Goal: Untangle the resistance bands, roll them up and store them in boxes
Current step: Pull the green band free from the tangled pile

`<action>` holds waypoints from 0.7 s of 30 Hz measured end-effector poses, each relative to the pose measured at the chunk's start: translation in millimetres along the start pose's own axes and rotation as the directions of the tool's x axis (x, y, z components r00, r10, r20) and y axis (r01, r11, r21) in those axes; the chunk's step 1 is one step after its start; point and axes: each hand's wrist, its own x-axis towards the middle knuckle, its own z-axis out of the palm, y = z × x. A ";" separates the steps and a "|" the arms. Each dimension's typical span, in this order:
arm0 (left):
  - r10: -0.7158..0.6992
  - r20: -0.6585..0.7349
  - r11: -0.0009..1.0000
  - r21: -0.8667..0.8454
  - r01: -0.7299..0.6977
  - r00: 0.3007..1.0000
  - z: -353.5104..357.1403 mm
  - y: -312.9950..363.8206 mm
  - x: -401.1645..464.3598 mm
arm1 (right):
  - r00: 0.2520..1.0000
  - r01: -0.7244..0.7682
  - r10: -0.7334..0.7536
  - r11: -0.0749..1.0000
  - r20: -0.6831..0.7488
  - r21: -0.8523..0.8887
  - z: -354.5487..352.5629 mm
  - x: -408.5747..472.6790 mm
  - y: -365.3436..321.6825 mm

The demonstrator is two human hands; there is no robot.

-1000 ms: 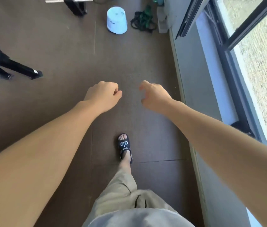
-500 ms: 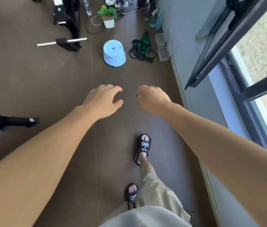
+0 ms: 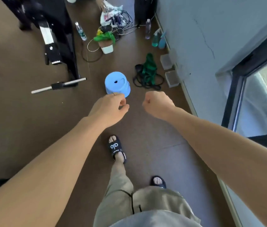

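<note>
At the upper left of the frame stands a black exercise machine, with a silver bar of its base lying on the brown floor at middle left. Just right of the machine, a clear water bottle stands near the top, and beside it a potted green plant in a white pot, with a heap of cables and a plastic bag behind it. In the upper centre sits an upturned light blue plastic stool.

The left hand hangs in the centre of the frame, just below the stool, its fingers loosely curled and the thumb near the forefinger; it holds nothing that can be seen. The right hand is beside it, apart from it, fingers curled into a fist around nothing.

Above the right hand, the tangled resistance bands, green and black, lie in a heap on the floor just right of the stool. Further right, against the pale wall, two clear plastic boxes sit one behind the other, close to the bands. Blue spray bottles stand along the wall above them. At lower centre are the person's feet in black slide sandals and beige trousers. A dark-framed window fills the right edge.
</note>
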 end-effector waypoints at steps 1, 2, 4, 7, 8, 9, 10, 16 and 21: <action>0.015 -0.001 1.000 -0.001 -0.015 1.000 -10.1 -12.1 28.7 | 1.000 -0.008 0.008 1.000 -0.007 0.007 -6.4 28.9 -11.0; 0.029 0.009 1.000 0.004 -0.029 1.000 -20.0 -25.2 60.1 | 1.000 -0.023 0.024 1.000 -0.020 0.018 -11.5 59.4 -21.4; 0.054 0.045 0.998 0.008 -0.055 0.998 -35.5 -48.0 119.5 | 0.998 -0.064 0.065 0.997 -0.025 0.035 -19.7 111.0 -36.2; 0.102 0.096 0.995 0.015 -0.103 0.990 -56.2 -77.0 203.5 | 0.991 -0.127 0.130 0.989 -0.027 0.071 -32.5 180.8 -52.8; 0.122 0.121 0.992 0.020 -0.126 0.985 -63.4 -82.0 228.9 | 0.987 -0.150 0.154 0.984 -0.039 0.094 -39.0 200.2 -56.2; 0.148 0.147 0.988 0.028 -0.153 0.978 -70.7 -84.5 253.5 | 0.983 -0.173 0.179 0.978 -0.048 0.119 -46.4 218.1 -58.4; 0.176 0.176 0.982 0.035 -0.185 0.969 -77.6 -85.0 278.1 | 0.977 -0.195 0.204 0.970 -0.054 0.142 -54.5 235.7 -59.2; 0.323 0.317 0.933 0.053 -0.356 0.892 -99.9 -68.0 430.6 | 0.958 -0.268 0.285 0.932 -0.041 0.243 -102.6 348.9 -41.5; 0.351 0.371 0.909 0.087 -0.408 0.860 -102.5 -48.0 554.8 | 0.942 -0.314 0.335 0.888 -0.005 0.337 -146.6 455.5 -8.4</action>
